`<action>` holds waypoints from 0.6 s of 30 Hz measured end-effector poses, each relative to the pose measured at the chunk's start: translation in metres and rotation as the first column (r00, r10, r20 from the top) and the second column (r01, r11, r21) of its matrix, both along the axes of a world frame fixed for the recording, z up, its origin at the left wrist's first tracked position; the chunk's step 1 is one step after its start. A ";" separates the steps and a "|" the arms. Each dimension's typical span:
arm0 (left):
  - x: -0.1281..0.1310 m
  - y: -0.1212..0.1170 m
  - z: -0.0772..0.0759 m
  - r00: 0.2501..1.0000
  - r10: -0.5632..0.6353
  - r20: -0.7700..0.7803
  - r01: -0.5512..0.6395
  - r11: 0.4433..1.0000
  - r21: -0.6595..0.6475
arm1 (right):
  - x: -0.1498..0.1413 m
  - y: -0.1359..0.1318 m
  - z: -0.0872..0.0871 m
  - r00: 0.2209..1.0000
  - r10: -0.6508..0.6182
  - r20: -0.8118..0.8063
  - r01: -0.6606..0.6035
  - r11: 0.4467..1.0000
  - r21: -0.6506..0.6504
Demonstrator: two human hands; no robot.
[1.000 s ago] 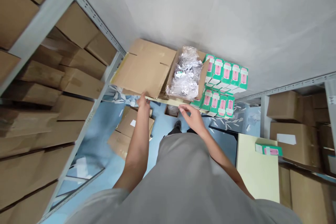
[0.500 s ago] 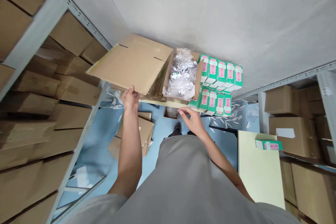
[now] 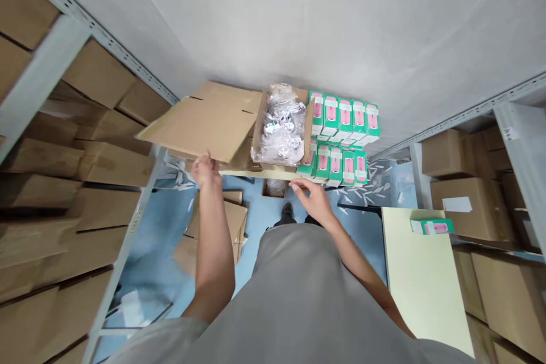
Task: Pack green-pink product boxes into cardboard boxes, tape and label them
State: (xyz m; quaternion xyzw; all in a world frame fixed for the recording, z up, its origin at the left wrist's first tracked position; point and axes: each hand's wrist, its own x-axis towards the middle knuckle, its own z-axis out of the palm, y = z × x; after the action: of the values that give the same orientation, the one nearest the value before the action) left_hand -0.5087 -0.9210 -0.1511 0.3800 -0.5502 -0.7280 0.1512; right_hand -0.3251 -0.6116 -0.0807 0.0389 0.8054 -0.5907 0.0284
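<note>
My left hand (image 3: 207,170) is closed on the near edge of a flattened cardboard box (image 3: 209,119), which lies tilted over other folded cardboard on a narrow table. Beside it stands an open carton (image 3: 306,139) filled with clear plastic-wrapped items (image 3: 284,125); what is inside the wraps I cannot make out. My right hand (image 3: 314,198) hovers just in front of the table edge, below that carton, fingers loosely curved and apart, holding nothing visible. To the carton's right, two rows of green-and-pink boxes (image 3: 336,165) stand upright.
Shelves with brown cartons (image 3: 104,162) rise on the left, and more cartons (image 3: 469,207) sit on the right. A pale side table (image 3: 420,278) bears one green-and-pink box (image 3: 433,226). Flattened cardboard (image 3: 234,219) and white scraps lie on the blue floor.
The view has shifted, so the table's things sit further left. The flattened box now lies lower and flatter, my left hand still on its edge. My right hand has hardly moved.
</note>
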 end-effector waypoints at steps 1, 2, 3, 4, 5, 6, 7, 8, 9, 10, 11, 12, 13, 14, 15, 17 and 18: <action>-0.003 -0.005 0.012 0.999 0.044 -0.029 -0.043 0.999 0.021 | 0.001 0.002 0.001 1.000 -0.010 0.003 0.010 1.000 -0.001; -0.005 -0.011 0.024 0.995 0.079 -0.064 -0.076 0.996 0.043 | 0.003 0.005 0.001 1.000 -0.020 0.005 0.020 1.000 -0.006; -0.005 -0.016 0.037 0.988 0.112 -0.104 -0.105 0.992 0.076 | 0.004 0.007 0.003 1.000 -0.030 0.006 0.030 0.999 -0.016; -0.004 -0.021 0.049 0.982 0.131 -0.139 -0.118 0.988 0.096 | 0.006 0.009 0.004 0.999 -0.041 0.006 0.041 0.999 -0.029; 0.000 -0.024 0.061 0.975 0.137 -0.174 -0.120 0.987 0.107 | 0.008 0.012 0.007 0.999 -0.053 0.007 0.053 0.998 -0.043; 0.005 -0.026 0.072 0.968 0.129 -0.217 -0.108 0.988 0.108 | 0.010 0.015 0.011 0.998 -0.067 0.006 0.068 0.996 -0.059; 0.010 -0.025 0.082 0.959 0.103 -0.265 -0.079 0.992 0.099 | 0.012 0.020 0.015 0.996 -0.089 0.002 0.089 0.993 -0.071; 0.016 -0.022 0.091 0.945 0.066 -0.319 -0.038 0.995 0.093 | 0.015 0.025 0.020 0.993 -0.122 -0.006 0.121 0.990 -0.079; 0.021 -0.016 0.099 0.929 0.017 -0.371 0.018 0.996 0.089 | 0.018 0.033 0.026 0.986 -0.167 -0.019 0.165 0.983 -0.080; 0.024 -0.007 0.105 0.909 -0.044 -0.414 0.087 0.992 0.087 | 0.022 0.042 0.033 0.973 -0.228 -0.038 0.225 0.972 -0.073; 0.026 0.005 0.110 0.888 -0.112 -0.446 0.167 0.982 0.086 | 0.028 0.053 0.039 0.951 -0.303 -0.064 0.300 0.952 -0.057; 0.026 0.021 0.113 0.864 -0.186 -0.467 0.252 0.964 0.082 | 0.035 0.067 0.045 0.915 -0.391 -0.097 0.390 0.920 -0.033; 0.024 0.040 0.115 0.836 -0.267 -0.480 0.342 0.937 0.075 | 0.043 0.083 0.051 0.863 -0.486 -0.136 0.490 0.872 0.000; 0.022 0.063 0.116 0.801 -0.350 -0.487 0.431 0.900 0.063 | 0.054 0.101 0.055 0.796 -0.577 -0.184 0.593 0.804 0.042; 0.021 0.089 0.115 0.758 -0.432 -0.488 0.517 0.854 0.047 | 0.068 0.120 0.059 0.712 -0.660 -0.240 0.693 0.715 0.093; 0.024 0.149 0.111 0.650 -0.599 -0.467 0.686 0.727 0.021 | 0.104 0.160 0.062 0.531 -0.770 -0.353 0.847 0.493 0.198; 0.030 0.180 0.108 0.585 -0.679 -0.444 0.763 0.646 0.015 | 0.126 0.179 0.062 0.448 -0.802 -0.395 0.893 0.382 0.236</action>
State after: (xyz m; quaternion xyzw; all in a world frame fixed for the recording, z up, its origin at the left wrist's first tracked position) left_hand -0.4789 -0.7409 -0.0434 -0.0211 -0.5360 -0.8391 -0.0903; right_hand -0.1988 -0.4325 -0.0183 0.3882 0.7715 -0.3361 -0.3757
